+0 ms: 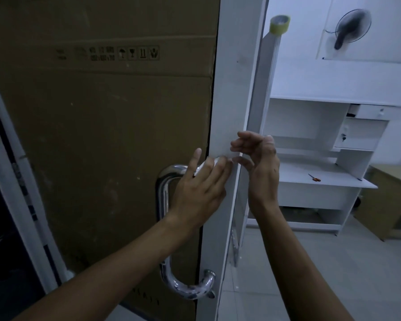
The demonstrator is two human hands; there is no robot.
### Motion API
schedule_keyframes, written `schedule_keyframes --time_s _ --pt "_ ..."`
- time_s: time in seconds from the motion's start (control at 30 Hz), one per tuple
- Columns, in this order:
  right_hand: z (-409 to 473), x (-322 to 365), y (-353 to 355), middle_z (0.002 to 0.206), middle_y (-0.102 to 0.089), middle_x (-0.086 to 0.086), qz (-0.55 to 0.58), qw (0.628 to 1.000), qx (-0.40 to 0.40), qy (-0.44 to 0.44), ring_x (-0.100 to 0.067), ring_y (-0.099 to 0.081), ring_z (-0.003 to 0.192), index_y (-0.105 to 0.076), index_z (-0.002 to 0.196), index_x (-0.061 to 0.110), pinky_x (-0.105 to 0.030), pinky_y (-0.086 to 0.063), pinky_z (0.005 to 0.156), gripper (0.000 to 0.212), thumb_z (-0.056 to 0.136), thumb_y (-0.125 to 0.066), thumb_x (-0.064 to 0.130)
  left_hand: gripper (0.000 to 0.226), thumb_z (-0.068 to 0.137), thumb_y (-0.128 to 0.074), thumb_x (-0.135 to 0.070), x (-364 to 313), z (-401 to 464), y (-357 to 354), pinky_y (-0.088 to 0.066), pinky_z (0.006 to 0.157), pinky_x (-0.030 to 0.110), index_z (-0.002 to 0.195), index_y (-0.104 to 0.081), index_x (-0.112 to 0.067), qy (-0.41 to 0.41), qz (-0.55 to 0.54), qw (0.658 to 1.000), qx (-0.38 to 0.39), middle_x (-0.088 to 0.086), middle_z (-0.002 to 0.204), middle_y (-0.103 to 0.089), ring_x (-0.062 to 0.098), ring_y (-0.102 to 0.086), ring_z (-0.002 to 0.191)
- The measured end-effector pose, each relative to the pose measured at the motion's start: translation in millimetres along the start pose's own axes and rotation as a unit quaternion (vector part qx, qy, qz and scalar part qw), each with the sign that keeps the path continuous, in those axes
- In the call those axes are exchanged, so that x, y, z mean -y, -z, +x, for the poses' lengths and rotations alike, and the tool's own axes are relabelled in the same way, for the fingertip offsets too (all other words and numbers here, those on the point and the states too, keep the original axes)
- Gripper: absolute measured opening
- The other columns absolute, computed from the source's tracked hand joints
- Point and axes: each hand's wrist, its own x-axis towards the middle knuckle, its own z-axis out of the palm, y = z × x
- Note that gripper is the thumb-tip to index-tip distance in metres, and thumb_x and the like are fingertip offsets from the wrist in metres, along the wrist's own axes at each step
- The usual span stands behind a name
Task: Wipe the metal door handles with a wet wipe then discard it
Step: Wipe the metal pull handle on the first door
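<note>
Door handle (164, 230): a polished, chrome, D-shaped pull is mounted upright on the white door frame; its top bend is partly hidden behind the left hand (200, 188), and its lower bend is seen well below that wrist.
Wet wipe (222, 149): a thin white sheet is held stretched between both hands, pinched by the left fingers and the right hand (256, 163), just above the handle's top.

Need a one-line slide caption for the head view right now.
Both hands, left and right, unfold a white wet wipe just above the curved metal door handle.
</note>
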Motion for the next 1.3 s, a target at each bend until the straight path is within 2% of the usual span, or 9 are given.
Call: schedule_keyframes --time_s 0.13,0.27,0.5,0.6,0.8,0.93,1.03,1.17,1.3 --pt "0 0 -3 0.095 -0.068 -0.003 0.004 1.000 0.006 0.006 -0.017 -0.066 0.092 -0.063 0.104 0.015 -0.026 -0.051 0.075 0.048 0.098 -0.022 0.039 0.036 0.098 -0.040 -0.029 3 -4 9 -0.019 0.118 0.047 0.124 -0.055 -0.010 0.112 -0.115 0.987 -0.008 0.008 0.112 -0.061 0.022 -0.057 0.103" --pt "-2 -3 -13 0.097 -0.068 -0.005 -0.013 0.999 0.025 0.016 -0.018 -0.066 0.094 -0.064 0.102 0.019 -0.023 -0.051 0.075 0.047 0.099 -0.021 0.038 0.042 0.103 -0.023 -0.035 15 -11 10 -0.030 0.114 0.048 0.111 -0.058 -0.014 0.185 -0.215 0.959 -0.005 0.004 0.105 -0.061 0.020 -0.056 0.101" --pt "-12 -6 -24 0.103 -0.068 0.000 -0.045 0.995 0.089 0.023 -0.015 -0.065 0.100 -0.063 0.106 0.026 -0.023 -0.052 0.082 0.043 0.101 -0.022 0.039 0.041 0.102 -0.015 -0.036 29 -16 6 -0.041 0.079 0.035 0.096 -0.055 -0.024 0.299 -0.413 0.860 -0.012 -0.008 0.091 -0.051 0.012 -0.044 0.083" --pt "-13 -4 -29 0.104 -0.068 0.001 -0.055 0.994 0.096 0.022 -0.015 -0.065 0.100 -0.064 0.107 0.024 -0.024 -0.052 0.080 0.043 0.102 -0.024 0.037 0.042 0.100 -0.015 -0.038 38 -16 5 -0.039 0.083 0.034 0.095 -0.055 -0.025 0.309 -0.447 0.839 0.032 -0.007 0.091 -0.054 0.014 -0.049 0.088" --pt "-11 4 -49 0.102 -0.068 0.000 -0.070 0.992 0.104 0.029 -0.013 -0.064 0.099 -0.064 0.108 0.024 -0.027 -0.053 0.081 0.041 0.101 -0.026 0.037 0.042 0.103 -0.024 -0.035 62 -28 -4 -0.038 0.064 0.010 0.086 -0.062 -0.030 0.395 -0.605 0.682 0.108 -0.004 0.083 -0.063 -0.001 -0.056 0.075" --pt "-12 4 -62 0.099 -0.069 -0.002 -0.100 0.987 0.118 0.045 -0.014 -0.065 0.095 -0.065 0.108 0.023 -0.028 -0.052 0.079 0.041 0.102 -0.027 0.036 0.064 0.104 -0.024 -0.044 61 -56 -11 -0.043 0.073 0.022 0.065 -0.069 -0.022 0.473 -0.687 0.536 0.130 -0.004 0.068 -0.069 0.001 -0.063 0.067" --pt "-13 2 -65 0.098 -0.069 0.000 -0.131 0.982 0.124 0.062 -0.012 -0.065 0.094 -0.064 0.107 0.026 -0.027 -0.052 0.079 0.041 0.101 -0.027 0.041 0.069 0.105 -0.020 -0.043 47 -79 -18 -0.043 0.094 0.033 0.079 -0.070 -0.004 0.486 -0.734 0.458 0.127 0.002 0.076 -0.071 0.015 -0.067 0.085" --pt "-15 -3 -64 0.098 -0.068 0.002 -0.171 0.975 0.121 0.076 -0.009 -0.064 0.093 -0.065 0.109 0.018 -0.024 -0.050 0.077 0.048 0.099 -0.027 0.044 0.062 0.100 -0.026 -0.053 24 -96 -22 -0.040 0.088 0.024 0.089 -0.066 -0.006 0.483 -0.747 0.450 0.084 -0.002 0.089 -0.070 0.006 -0.064 0.094" --pt "-17 -4 -69 0.102 -0.068 0.002 -0.250 0.952 0.137 0.111 -0.005 -0.064 0.096 -0.064 0.115 0.016 -0.026 -0.053 0.078 0.045 0.099 -0.030 0.042 0.044 0.095 -0.032 -0.058 -9 -122 -26 -0.036 0.099 0.011 0.138 -0.034 -0.048 0.452 -0.734 0.506 0.036 -0.039 0.129 -0.048 -0.014 -0.041 0.125"
